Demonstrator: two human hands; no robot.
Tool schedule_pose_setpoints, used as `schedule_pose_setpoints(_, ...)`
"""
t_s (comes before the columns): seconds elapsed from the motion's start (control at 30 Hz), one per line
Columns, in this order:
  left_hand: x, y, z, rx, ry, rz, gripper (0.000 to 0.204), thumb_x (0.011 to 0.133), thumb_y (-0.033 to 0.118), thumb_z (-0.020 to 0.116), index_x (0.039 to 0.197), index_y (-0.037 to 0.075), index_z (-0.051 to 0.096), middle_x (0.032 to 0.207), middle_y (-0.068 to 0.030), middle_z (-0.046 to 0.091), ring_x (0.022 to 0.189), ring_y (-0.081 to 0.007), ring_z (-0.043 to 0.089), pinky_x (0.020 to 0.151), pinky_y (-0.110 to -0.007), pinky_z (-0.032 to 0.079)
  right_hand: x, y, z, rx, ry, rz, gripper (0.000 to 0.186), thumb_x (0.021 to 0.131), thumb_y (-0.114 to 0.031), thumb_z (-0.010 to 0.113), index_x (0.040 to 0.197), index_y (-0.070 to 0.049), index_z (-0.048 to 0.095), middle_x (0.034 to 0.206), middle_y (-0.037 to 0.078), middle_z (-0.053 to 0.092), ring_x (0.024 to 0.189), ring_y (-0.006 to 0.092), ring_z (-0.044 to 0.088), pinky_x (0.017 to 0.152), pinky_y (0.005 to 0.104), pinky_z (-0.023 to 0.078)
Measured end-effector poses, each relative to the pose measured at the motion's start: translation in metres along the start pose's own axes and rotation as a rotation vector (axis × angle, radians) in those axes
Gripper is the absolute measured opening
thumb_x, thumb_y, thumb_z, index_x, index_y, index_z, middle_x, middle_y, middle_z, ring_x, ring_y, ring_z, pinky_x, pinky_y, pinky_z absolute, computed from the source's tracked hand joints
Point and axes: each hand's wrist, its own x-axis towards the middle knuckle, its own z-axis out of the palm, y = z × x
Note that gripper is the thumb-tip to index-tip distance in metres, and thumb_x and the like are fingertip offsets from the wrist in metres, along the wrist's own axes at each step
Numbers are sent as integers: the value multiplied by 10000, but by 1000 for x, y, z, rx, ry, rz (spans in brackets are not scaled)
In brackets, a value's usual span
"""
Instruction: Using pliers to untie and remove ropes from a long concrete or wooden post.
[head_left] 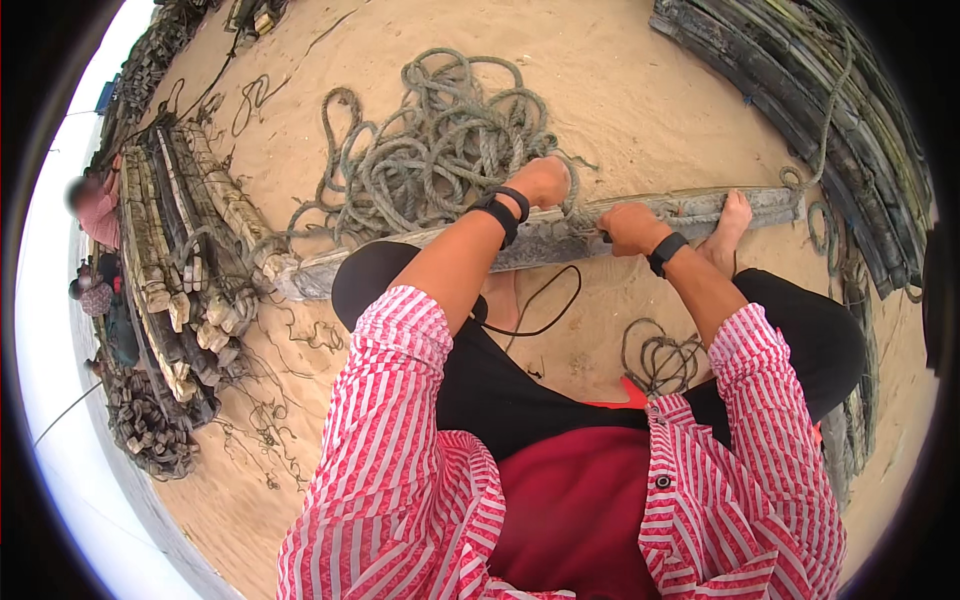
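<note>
A long grey weathered beam (pixel 385 262) lies across the sand in front of me, between my bent legs and a big heap of rope (pixel 440 150). My left hand (pixel 540 182) is closed in a fist just above the beam, gripping a thick grey-green rope (pixel 571 208) that runs down to the wood. On the beam's near side, my right hand (pixel 632 228) is also closed, at the same rope where it goes round the wood. A small dark spot shows under its fingers; I cannot make out what it is. My bare foot (pixel 728 225) rests against the beam.
Stacked long poles (pixel 800 120) lie at the far right, and bundled wooden pieces (pixel 165 270) at the left. A thin rope coil (pixel 660 358) and a black cord loop (pixel 550 318) lie near my legs. Other people (pixel 97 215) are beyond the left bundle.
</note>
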Motion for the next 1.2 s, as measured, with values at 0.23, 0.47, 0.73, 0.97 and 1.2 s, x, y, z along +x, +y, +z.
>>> schedule_pose_setpoints(0.23, -18, 12, -14, 178, -66, 28, 135, 718, -19, 576, 604, -90, 559, 682, -260, 562, 563, -374, 544, 529, -452, 475, -7, 1, -11, -9, -57, -7, 289, 621, -149, 725, 907, -111, 708, 843, 150, 681, 872, 351, 656, 742, 466, 531)
schedule_pose_setpoints(0.47, -27, 20, -18, 90, -40, 17, 133, 755, -12, 565, 651, -87, 603, 746, -267, 602, 652, -387, 591, 593, -471, 501, -11, 3, -3, 49, -20, 0, 320, 640, -148, 723, 956, -107, 702, 866, 149, 678, 897, 352, 647, 764, 461, 524)
schedule_pose_setpoints(0.73, -21, 12, -12, 55, -180, -17, 113, 706, -39, 548, 647, -22, 453, 664, -203, 446, 600, -332, 400, 528, -469, 331, -19, 2, 13, 122, 28, 14, 288, 640, -149, 738, 908, -73, 665, 865, 152, 666, 905, 359, 636, 767, 466, 518)
schedule_pose_setpoints(0.97, -17, 7, -10, 40, -234, -90, 48, 761, -28, 532, 750, -72, 548, 777, -258, 555, 708, -348, 554, 561, -464, 430, -18, 0, 16, 105, -24, 54, 301, 663, -137, 726, 958, -84, 699, 922, 151, 689, 943, 354, 652, 789, 474, 530)
schedule_pose_setpoints(1.2, -26, 18, -10, 155, -191, -45, 156, 765, -57, 542, 861, -82, 663, 952, -291, 666, 878, -407, 670, 681, -483, 526, -18, 1, 18, 102, 0, 59, 320, 672, -157, 734, 982, -84, 696, 949, 161, 679, 973, 348, 642, 822, 463, 525)
